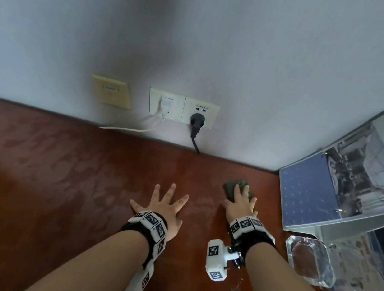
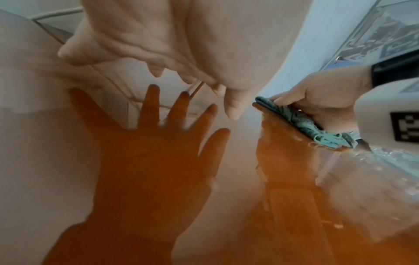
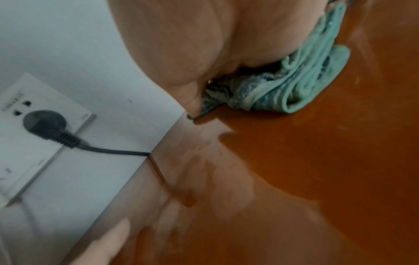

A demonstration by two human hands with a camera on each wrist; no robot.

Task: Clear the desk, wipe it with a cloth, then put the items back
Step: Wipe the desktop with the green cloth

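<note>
The reddish-brown desk [image 1: 57,175] shows damp streaks across its top. My left hand [image 1: 164,206] lies flat on it with fingers spread, holding nothing; its palm [image 2: 181,44] fills the left wrist view above its own reflection. To its right, my right hand [image 1: 241,205] presses down with straight fingers on a folded green cloth [image 1: 232,185] near the back wall. The cloth [image 2: 301,120] lies flat on the wood under the right hand [image 2: 322,96]. In the right wrist view the cloth [image 3: 294,86] bunches under the palm [image 3: 192,44].
A blue ring binder [image 1: 315,196] leans at the right, with a clear glass ashtray [image 1: 310,260] in front of it. Wall sockets [image 1: 181,109] behind the desk hold a black plug [image 1: 196,121] and a white cable [image 1: 138,130].
</note>
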